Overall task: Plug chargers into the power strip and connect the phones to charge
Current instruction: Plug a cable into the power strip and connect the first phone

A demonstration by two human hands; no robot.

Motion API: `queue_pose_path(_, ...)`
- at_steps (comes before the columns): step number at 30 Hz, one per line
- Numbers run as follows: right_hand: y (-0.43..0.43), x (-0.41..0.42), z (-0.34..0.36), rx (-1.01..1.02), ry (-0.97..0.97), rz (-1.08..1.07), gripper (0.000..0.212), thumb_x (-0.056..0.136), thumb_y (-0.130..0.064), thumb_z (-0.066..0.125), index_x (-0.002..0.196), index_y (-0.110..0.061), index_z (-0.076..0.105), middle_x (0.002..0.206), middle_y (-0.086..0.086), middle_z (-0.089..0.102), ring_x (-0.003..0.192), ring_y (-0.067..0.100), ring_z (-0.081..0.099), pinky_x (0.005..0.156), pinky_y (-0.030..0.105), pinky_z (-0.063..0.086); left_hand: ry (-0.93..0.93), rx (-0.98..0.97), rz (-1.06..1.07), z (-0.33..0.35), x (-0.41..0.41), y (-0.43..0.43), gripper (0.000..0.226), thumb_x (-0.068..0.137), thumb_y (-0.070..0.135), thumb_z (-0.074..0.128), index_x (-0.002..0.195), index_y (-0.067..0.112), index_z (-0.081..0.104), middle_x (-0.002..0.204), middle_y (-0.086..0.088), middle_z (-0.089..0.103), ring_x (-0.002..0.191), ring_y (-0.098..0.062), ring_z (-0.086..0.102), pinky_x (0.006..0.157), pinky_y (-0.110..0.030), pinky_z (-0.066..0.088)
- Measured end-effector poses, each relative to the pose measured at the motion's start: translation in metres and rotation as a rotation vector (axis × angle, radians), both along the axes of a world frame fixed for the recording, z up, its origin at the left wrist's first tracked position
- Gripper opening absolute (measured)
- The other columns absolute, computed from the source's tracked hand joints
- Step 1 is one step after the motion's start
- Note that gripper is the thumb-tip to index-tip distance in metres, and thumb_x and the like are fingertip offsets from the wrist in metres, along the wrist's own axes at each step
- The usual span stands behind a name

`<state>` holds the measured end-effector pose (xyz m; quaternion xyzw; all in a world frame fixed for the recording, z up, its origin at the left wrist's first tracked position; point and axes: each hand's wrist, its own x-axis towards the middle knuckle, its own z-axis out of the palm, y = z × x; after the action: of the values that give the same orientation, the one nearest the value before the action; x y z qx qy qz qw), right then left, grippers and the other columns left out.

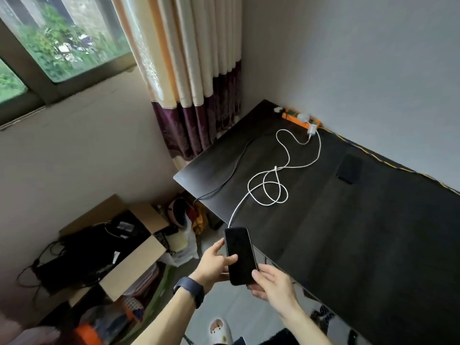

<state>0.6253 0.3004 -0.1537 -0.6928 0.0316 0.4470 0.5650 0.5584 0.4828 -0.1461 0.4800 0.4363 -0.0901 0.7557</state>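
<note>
Holding black phone (240, 255), both hands, white cable (271, 185) attached

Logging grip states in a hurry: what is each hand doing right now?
Left hand: holds the black phone, thumb on its screen.
Right hand: grips the black phone's lower end.

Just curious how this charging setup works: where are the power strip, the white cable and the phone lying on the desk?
power strip (293, 119), head view, orange side.
white cable (275, 168), head view, crossing of its loops.
phone on the desk (349, 169), head view, middle of its face.
</note>
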Motion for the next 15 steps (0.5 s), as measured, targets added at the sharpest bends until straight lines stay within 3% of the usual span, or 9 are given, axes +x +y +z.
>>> queue_pose_path(4, 0.049, 0.018, -0.013, -0.180, -0.140, 0.241, 0.016, 0.095, -0.026, 0.064, 0.110, -0.032, 0.064, 0.109, -0.006, 0.073, 0.084, 0.011, 0.075, 0.077, 0.032, 0.059, 0.010, 0.112, 0.063, -0.002, 0.017, 0.063, 0.064, 0.092, 0.002, 0.065, 0.147, 0.027, 0.044, 0.110, -0.011, 0.072, 0.087, -0.027, 0.074, 0.059, -0.033, 0.058)
queue_pose_path(7, 0.076, 0.043, -0.021, -0.347, -0.380, 0.453, 0.024, 0.093, -0.038, 0.062, 0.116, -0.036, 0.062, 0.116, -0.016, 0.065, 0.094, -0.001, 0.065, 0.089, 0.022, 0.049, 0.032, 0.204, 0.096, -0.005, 0.043, 0.115, 0.059, 0.094, 0.001, 0.061, 0.145, 0.025, 0.044, 0.117, -0.012, 0.069, 0.098, -0.029, 0.071, 0.067, -0.037, 0.060)
queue_pose_path(11, 0.117, 0.083, -0.041, -0.453, -0.657, 0.704, 0.045, 0.096, -0.046, 0.049, 0.138, -0.032, 0.049, 0.145, -0.012, 0.041, 0.125, 0.016, 0.047, 0.103, 0.027, 0.039, 0.092, 0.392, 0.034, -0.010, 0.086, 0.183, 0.061, 0.096, 0.002, 0.058, 0.150, 0.021, 0.038, 0.123, -0.017, 0.066, 0.104, -0.032, 0.068, 0.095, -0.045, 0.055)
queue_pose_path(15, 0.163, 0.123, -0.058, -0.484, -0.818, 0.882, 0.050, 0.096, -0.049, 0.043, 0.144, -0.037, 0.039, 0.162, -0.008, 0.021, 0.145, 0.019, 0.020, 0.111, 0.039, 0.036, 0.236, 0.598, -0.138, -0.009, 0.126, 0.232, 0.060, 0.095, 0.011, 0.056, 0.150, 0.029, 0.039, 0.129, -0.012, 0.065, 0.112, -0.031, 0.065, 0.100, -0.044, 0.052)
